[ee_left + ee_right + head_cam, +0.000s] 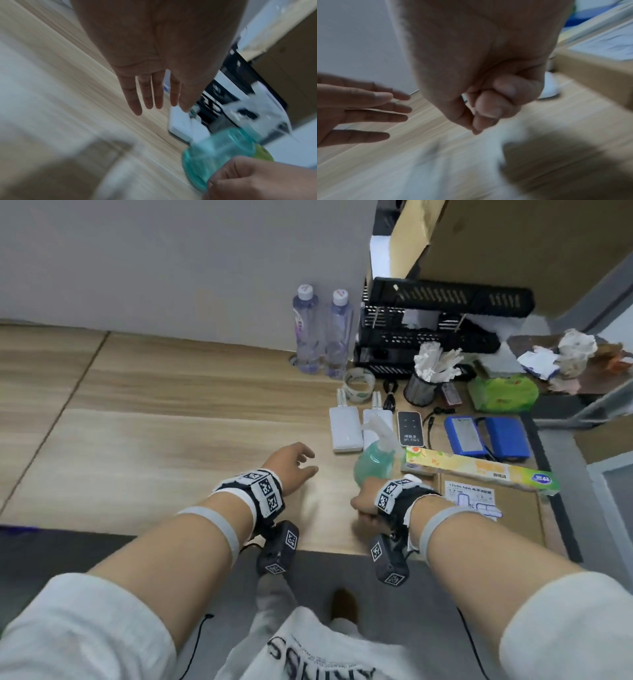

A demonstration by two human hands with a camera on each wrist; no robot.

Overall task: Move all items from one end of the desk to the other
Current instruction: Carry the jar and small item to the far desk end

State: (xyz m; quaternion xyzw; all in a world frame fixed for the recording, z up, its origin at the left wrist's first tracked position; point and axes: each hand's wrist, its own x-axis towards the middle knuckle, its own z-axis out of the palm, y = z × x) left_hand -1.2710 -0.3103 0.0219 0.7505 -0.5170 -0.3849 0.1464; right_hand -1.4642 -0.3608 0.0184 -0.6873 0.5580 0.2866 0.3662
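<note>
R hand (pixel 364 505) near desk edge, fingers curled into fist, gripping nothing visible; sits just beside teal translucent pump bottle (pixel 375 462). L hand (pixel 291 465) over bare light wood-grain desk (pixel 171 440), fingers straight, spread apart, empty. Items all crowd R end: white power banks (pixel 346 429), two clear water bottles (pixel 322 333) far back. Risk: fist knocks bottle, tall pump top tips it onto power banks.

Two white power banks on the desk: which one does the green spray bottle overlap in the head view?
The right white power bank, next to the black remote; the green spray bottle covers its near end. The left white power bank lies fully visible.
</note>
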